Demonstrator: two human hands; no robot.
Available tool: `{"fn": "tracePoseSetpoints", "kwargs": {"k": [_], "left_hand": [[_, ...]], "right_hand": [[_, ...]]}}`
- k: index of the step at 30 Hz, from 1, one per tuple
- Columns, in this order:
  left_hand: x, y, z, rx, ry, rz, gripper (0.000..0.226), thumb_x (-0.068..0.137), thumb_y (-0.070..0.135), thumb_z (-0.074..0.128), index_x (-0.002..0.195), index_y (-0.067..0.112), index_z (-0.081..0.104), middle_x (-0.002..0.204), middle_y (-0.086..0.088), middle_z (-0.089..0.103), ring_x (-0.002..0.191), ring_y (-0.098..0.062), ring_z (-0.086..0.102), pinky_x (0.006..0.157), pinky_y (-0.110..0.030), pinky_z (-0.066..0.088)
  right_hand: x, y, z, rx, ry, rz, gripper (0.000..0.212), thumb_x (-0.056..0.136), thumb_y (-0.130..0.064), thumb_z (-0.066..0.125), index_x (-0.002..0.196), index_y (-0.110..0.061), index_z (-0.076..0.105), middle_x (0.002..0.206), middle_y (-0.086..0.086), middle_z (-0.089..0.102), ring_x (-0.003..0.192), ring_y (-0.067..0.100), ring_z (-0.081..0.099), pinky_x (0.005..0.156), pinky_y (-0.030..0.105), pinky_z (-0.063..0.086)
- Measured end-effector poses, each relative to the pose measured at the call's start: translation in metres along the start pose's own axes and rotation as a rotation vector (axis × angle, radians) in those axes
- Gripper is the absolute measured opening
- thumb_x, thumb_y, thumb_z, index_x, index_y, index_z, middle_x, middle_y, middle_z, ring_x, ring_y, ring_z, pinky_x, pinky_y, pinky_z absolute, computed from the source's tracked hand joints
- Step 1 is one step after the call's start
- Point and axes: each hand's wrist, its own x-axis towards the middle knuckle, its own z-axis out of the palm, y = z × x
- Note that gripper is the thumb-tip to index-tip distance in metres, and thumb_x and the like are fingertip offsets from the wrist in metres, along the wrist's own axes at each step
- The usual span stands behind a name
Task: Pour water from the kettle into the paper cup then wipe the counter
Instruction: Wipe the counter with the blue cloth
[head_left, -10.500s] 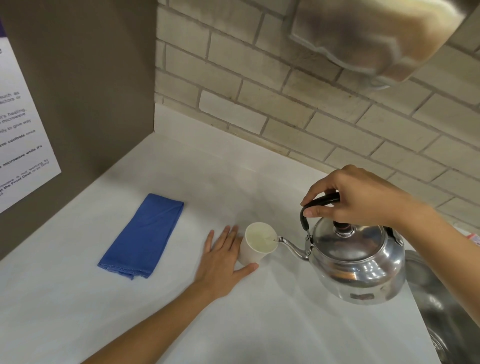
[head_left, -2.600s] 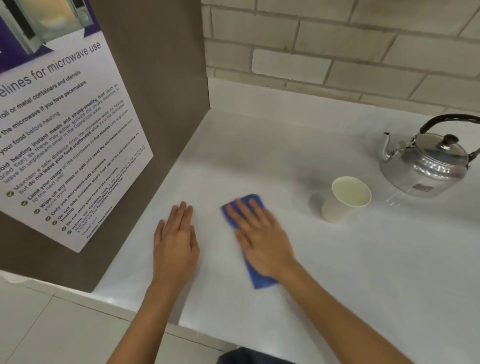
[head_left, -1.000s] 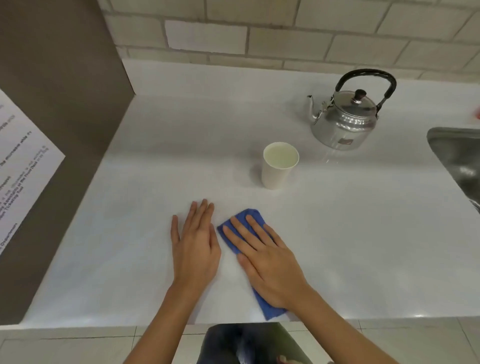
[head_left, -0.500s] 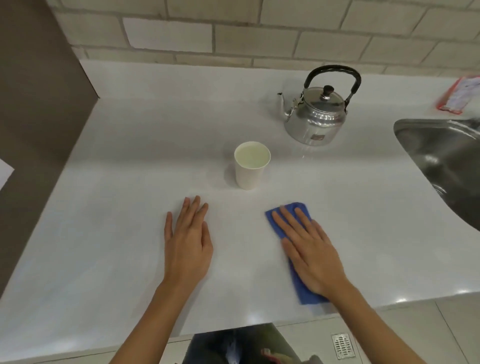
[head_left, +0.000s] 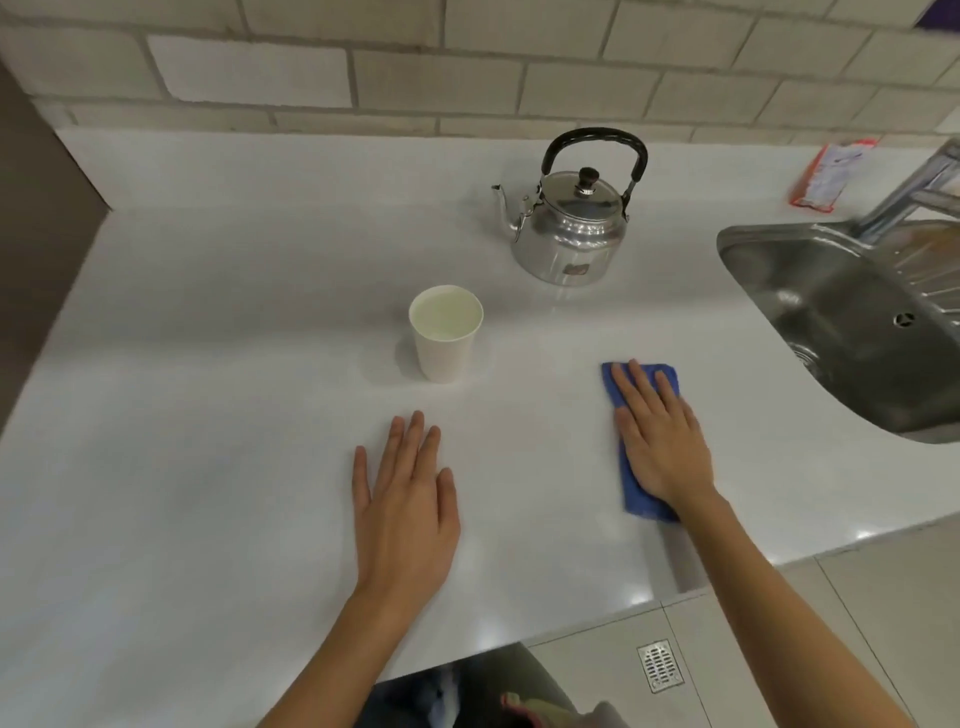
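Observation:
A white paper cup (head_left: 447, 338) filled with water stands upright on the white counter (head_left: 208, 364). Behind it to the right sits a shiny metal kettle (head_left: 571, 234) with a black handle, its spout toward the left. My right hand (head_left: 660, 441) lies flat on a folded blue cloth (head_left: 636, 493), pressing it onto the counter to the right of the cup, near the sink. Most of the cloth is hidden under the palm. My left hand (head_left: 405, 504) rests flat on the counter in front of the cup, fingers spread, holding nothing.
A steel sink (head_left: 852, 322) with a tap (head_left: 914, 192) is set into the counter at the right. A red and white packet (head_left: 831, 174) lies behind it. A brick wall (head_left: 467, 67) backs the counter. A brown panel (head_left: 31, 208) closes the left side.
My right hand has slid the blue cloth to the right across the counter, away from my left hand and toward the sink. The left hand, cup and kettle stay in place.

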Motion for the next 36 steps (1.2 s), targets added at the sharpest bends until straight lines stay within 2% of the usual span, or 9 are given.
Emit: {"fn": "tracePoseSetpoints", "kwargs": {"k": [2,7,11,14,20,26,30,33,36], "left_hand": [[-0.003,0.002,0.003,0.018,-0.019,-0.004,0.050,0.102,0.028,0.037,0.150,0.017,0.031,0.161,0.001,0.022,0.150,-0.013,0.009,0.124,-0.048,0.002],[-0.003,0.003,0.002,0.040,-0.023,-0.004,0.055,0.097,0.033,0.027,0.149,0.016,0.035,0.159,0.000,0.027,0.150,-0.015,0.016,0.123,-0.050,0.009],[-0.003,0.007,0.003,0.047,0.004,-0.024,0.055,0.096,0.033,0.028,0.147,0.014,0.039,0.158,-0.001,0.031,0.149,-0.016,0.019,0.122,-0.050,0.010],[-0.002,0.016,0.007,0.012,0.055,-0.070,0.055,0.095,0.032,0.031,0.143,0.011,0.044,0.155,-0.006,0.038,0.148,-0.020,0.025,0.122,-0.053,0.011],[0.000,0.018,0.012,0.023,0.099,-0.090,0.052,0.095,0.029,0.035,0.142,0.010,0.044,0.152,-0.008,0.042,0.145,-0.023,0.031,0.120,-0.055,0.013],[-0.001,0.017,0.013,0.030,0.080,-0.083,0.053,0.097,0.033,0.032,0.145,0.014,0.041,0.155,-0.004,0.039,0.147,-0.020,0.027,0.121,-0.054,0.012],[0.000,0.016,0.015,0.044,0.079,-0.097,0.053,0.097,0.034,0.031,0.146,0.016,0.040,0.155,-0.002,0.038,0.147,-0.018,0.025,0.122,-0.052,0.011],[0.000,0.016,0.015,0.033,0.095,-0.100,0.052,0.097,0.035,0.031,0.145,0.017,0.041,0.155,-0.001,0.039,0.147,-0.016,0.026,0.122,-0.050,0.011],[0.000,0.016,0.014,0.025,0.103,-0.102,0.055,0.096,0.038,0.026,0.145,0.018,0.042,0.155,0.002,0.038,0.147,-0.013,0.026,0.122,-0.050,0.011]], "right_hand": [[0.010,-0.024,0.004,-0.010,0.007,0.003,0.055,0.106,-0.031,0.027,0.157,-0.031,0.007,0.166,-0.008,0.005,0.154,0.021,0.002,0.122,0.038,0.011],[-0.051,-0.009,0.009,0.052,-0.086,-0.386,0.052,0.105,-0.041,0.018,0.156,-0.040,0.011,0.165,-0.018,0.010,0.153,0.008,0.000,0.121,0.026,0.005],[-0.008,0.050,-0.007,-0.013,-0.002,-0.124,0.051,0.105,-0.033,0.025,0.155,-0.028,0.014,0.165,-0.003,0.015,0.154,0.023,0.011,0.123,0.041,0.016],[0.052,0.022,-0.004,-0.017,0.011,0.031,0.053,0.106,-0.030,0.028,0.157,-0.028,0.012,0.167,-0.003,0.009,0.154,0.026,0.008,0.122,0.041,0.013],[0.011,-0.030,0.017,0.019,-0.097,-0.458,0.052,0.105,-0.041,0.021,0.156,-0.040,0.012,0.165,-0.018,0.011,0.153,0.009,0.002,0.120,0.027,0.005],[0.094,-0.036,0.006,-0.005,-0.057,-0.230,0.053,0.106,-0.031,0.027,0.157,-0.033,0.013,0.166,-0.009,0.010,0.154,0.021,0.005,0.123,0.037,0.010],[0.100,-0.088,0.017,0.003,-0.110,-0.460,0.053,0.106,-0.032,0.027,0.157,-0.033,0.013,0.166,-0.009,0.012,0.154,0.022,0.006,0.122,0.036,0.008],[0.069,-0.060,0.016,0.024,-0.176,-0.661,0.052,0.106,-0.038,0.024,0.156,-0.038,0.013,0.165,-0.017,0.013,0.153,0.011,0.003,0.122,0.029,0.007],[0.082,-0.036,0.012,0.029,-0.177,-0.640,0.051,0.106,-0.037,0.024,0.156,-0.038,0.015,0.165,-0.017,0.013,0.153,0.010,0.004,0.123,0.032,0.010]]}}
